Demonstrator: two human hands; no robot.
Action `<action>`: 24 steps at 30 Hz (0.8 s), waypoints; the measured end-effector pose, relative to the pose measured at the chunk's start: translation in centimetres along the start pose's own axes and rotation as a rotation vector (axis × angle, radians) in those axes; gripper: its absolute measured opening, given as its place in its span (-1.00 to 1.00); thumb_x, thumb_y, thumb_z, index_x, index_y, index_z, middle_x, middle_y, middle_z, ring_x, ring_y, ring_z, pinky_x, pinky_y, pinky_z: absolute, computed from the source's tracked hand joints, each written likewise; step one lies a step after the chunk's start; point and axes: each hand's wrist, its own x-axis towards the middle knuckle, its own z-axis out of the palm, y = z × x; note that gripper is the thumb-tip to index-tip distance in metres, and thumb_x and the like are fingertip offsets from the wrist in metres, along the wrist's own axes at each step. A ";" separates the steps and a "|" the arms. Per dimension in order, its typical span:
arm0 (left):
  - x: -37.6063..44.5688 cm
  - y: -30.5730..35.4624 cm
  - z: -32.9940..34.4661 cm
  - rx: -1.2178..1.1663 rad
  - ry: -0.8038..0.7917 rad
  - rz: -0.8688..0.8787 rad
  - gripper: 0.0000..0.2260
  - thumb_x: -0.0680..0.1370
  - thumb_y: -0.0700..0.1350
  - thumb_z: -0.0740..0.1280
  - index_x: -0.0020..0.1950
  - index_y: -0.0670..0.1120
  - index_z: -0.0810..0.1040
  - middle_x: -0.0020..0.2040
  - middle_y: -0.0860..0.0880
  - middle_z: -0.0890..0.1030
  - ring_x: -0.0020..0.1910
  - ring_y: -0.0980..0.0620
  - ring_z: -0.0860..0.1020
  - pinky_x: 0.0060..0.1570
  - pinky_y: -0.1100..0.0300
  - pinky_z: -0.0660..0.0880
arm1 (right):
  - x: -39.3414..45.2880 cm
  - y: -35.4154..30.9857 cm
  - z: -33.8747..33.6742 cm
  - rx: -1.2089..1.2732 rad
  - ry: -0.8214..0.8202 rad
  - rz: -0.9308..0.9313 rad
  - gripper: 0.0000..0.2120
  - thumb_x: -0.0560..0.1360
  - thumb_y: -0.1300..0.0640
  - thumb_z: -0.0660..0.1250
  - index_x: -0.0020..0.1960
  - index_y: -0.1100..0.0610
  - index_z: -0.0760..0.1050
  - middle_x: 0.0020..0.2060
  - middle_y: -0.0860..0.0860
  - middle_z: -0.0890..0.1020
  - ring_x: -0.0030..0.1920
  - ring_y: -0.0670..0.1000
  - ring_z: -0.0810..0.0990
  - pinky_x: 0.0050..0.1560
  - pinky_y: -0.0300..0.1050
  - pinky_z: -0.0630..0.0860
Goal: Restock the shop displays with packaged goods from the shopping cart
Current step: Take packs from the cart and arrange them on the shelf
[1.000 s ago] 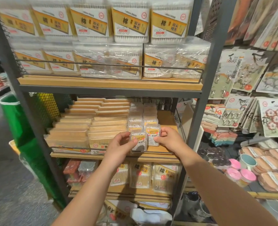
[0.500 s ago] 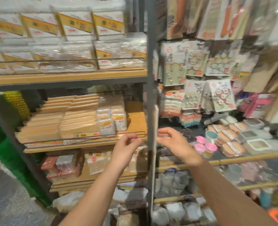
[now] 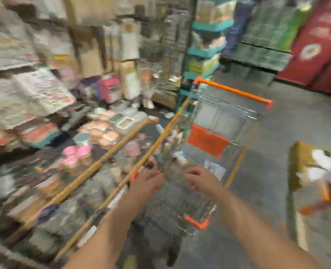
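The frame is heavily blurred by motion. A wire shopping cart (image 3: 222, 121) with an orange handle and an orange panel stands ahead of me on the grey floor. Small packaged goods (image 3: 172, 146) lie inside its basket, too smeared to identify. My left hand (image 3: 146, 183) hovers over the cart's near left rim, fingers loosely bent, holding nothing. My right hand (image 3: 201, 179) reaches over the basket with spread, relaxed fingers, also holding nothing.
Display shelves (image 3: 110, 150) with wooden rails run along the left, carrying pink and peach packs and white trays. A teal rack (image 3: 203, 49) stands behind the cart. Red panels (image 3: 320, 45) line the far right, and another yellow-edged display (image 3: 304, 181) sits at the right.
My view swung right, from the cotton-swab shelf to the cart. Both hands let go of the small packs on the shelf and moved over the cart basket.
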 end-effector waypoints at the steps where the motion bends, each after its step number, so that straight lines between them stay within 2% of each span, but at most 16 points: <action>1: 1.0 -0.1 1.6 0.045 -0.040 -0.016 -0.90 0.54 -0.02 0.40 0.02 0.02 0.56 -0.08 -0.04 0.61 -0.17 0.09 0.59 -0.19 0.21 0.45 | -0.1 1.4 -1.6 0.049 0.037 0.051 -0.95 0.55 0.17 0.37 -0.10 0.07 0.55 -0.34 -0.03 0.54 -0.30 -0.06 0.48 -0.34 -0.24 0.36; 3: 3.8 -0.3 4.8 0.116 -0.128 -0.030 -0.86 0.60 0.00 0.33 0.13 0.03 0.56 -0.07 -0.02 0.61 -0.11 0.07 0.57 -0.13 0.15 0.45 | 0.0 4.3 -4.7 0.148 0.118 0.160 -0.95 0.58 0.18 0.33 -0.07 0.11 0.52 -0.33 0.02 0.51 -0.38 -0.08 0.45 -0.44 -0.30 0.32; 6: 7.7 0.1 7.9 0.156 -0.187 -0.068 -0.82 0.62 0.02 0.29 0.19 0.03 0.52 -0.04 0.00 0.60 -0.04 0.08 0.57 -0.14 0.17 0.43 | 0.6 7.7 -7.0 0.243 0.164 0.249 -0.85 0.60 0.23 0.28 -0.15 0.17 0.44 -0.37 0.08 0.40 -0.52 -0.14 0.35 -0.50 -0.30 0.24; 10: 13.8 0.1 10.6 0.150 -0.228 -0.154 -0.77 0.63 0.02 0.28 0.26 -0.01 0.50 0.14 -0.03 0.59 0.13 -0.01 0.59 0.15 -0.02 0.52 | 5.1 10.0 -8.8 0.368 0.224 0.332 -0.88 0.56 0.20 0.34 -0.16 0.11 0.48 -0.30 0.10 0.44 -0.41 -0.07 0.34 -0.38 -0.20 0.19; 11: 15.2 0.2 11.1 0.128 -0.236 -0.189 -0.74 0.63 0.00 0.28 0.30 -0.04 0.48 0.15 -0.04 0.57 0.16 -0.03 0.58 0.15 -0.02 0.52 | 6.6 10.2 -9.1 0.404 0.252 0.341 -0.89 0.56 0.22 0.33 -0.14 0.12 0.49 -0.29 0.10 0.45 -0.40 -0.06 0.35 -0.36 -0.19 0.20; 14: 21.6 0.3 12.3 -0.013 -0.241 -0.303 -0.65 0.65 -0.06 0.26 0.40 -0.12 0.38 0.11 -0.09 0.50 0.14 -0.06 0.53 -0.10 0.13 0.45 | 13.0 11.0 -8.9 0.489 0.303 0.405 -0.85 0.60 0.20 0.28 -0.16 0.12 0.48 -0.33 0.03 0.48 -0.39 -0.07 0.39 -0.33 -0.18 0.26; 17: 27.0 1.1 13.2 -0.028 -0.270 -0.349 -0.65 0.65 -0.03 0.24 0.42 -0.08 0.34 0.17 -0.07 0.51 0.08 -0.01 0.53 0.08 0.09 0.50 | 18.1 11.7 -7.8 0.551 0.304 0.509 -0.86 0.60 0.08 0.30 -0.13 0.08 0.50 -0.25 0.00 0.57 -0.23 -0.02 0.51 -0.18 -0.12 0.41; 20: 33.8 0.7 15.1 0.003 -0.279 -0.407 -0.67 0.65 -0.05 0.25 0.40 -0.08 0.36 0.09 -0.03 0.50 0.00 0.02 0.54 0.06 0.06 0.53 | 22.9 13.7 -7.3 0.582 0.351 0.581 -0.89 0.60 0.04 0.27 -0.05 0.05 0.49 -0.15 0.02 0.57 -0.20 -0.02 0.48 -0.25 -0.16 0.37; 21: 35.6 0.3 15.8 0.026 -0.255 -0.427 -0.66 0.65 -0.07 0.25 0.41 -0.12 0.38 0.03 -0.02 0.51 -0.05 0.04 0.55 -0.04 0.05 0.55 | 24.0 14.5 -7.1 0.576 0.359 0.607 -0.88 0.61 0.02 0.27 -0.06 0.05 0.48 -0.14 0.02 0.55 -0.20 -0.03 0.47 -0.28 -0.17 0.35; 22: 37.7 -0.6 16.5 0.055 -0.242 -0.448 -0.66 0.65 -0.10 0.24 0.41 -0.16 0.40 -0.06 0.00 0.51 -0.16 0.07 0.54 -0.23 0.11 0.52 | 25.4 15.9 -6.7 0.574 0.376 0.654 -0.85 0.59 -0.02 0.28 -0.08 0.04 0.48 -0.15 0.02 0.55 -0.20 -0.03 0.47 -0.29 -0.18 0.34; 23: 38.9 -1.6 16.9 0.076 -0.241 -0.443 -0.65 0.64 -0.13 0.24 0.41 -0.17 0.41 -0.12 0.02 0.50 -0.26 0.10 0.51 -0.36 0.19 0.43 | 26.2 16.8 -6.4 0.578 0.399 0.698 -0.80 0.56 -0.08 0.31 -0.11 0.05 0.49 -0.16 0.02 0.55 -0.21 -0.03 0.47 -0.30 -0.18 0.34; 24: 40.1 -2.9 17.3 0.075 -0.253 -0.441 -0.67 0.63 -0.14 0.25 0.39 -0.16 0.42 -0.11 0.02 0.51 -0.26 0.12 0.51 -0.38 0.23 0.37 | 27.4 18.3 -6.0 0.585 0.429 0.753 -0.75 0.53 -0.14 0.31 -0.11 0.06 0.50 -0.18 0.03 0.56 -0.24 -0.02 0.47 -0.32 -0.19 0.33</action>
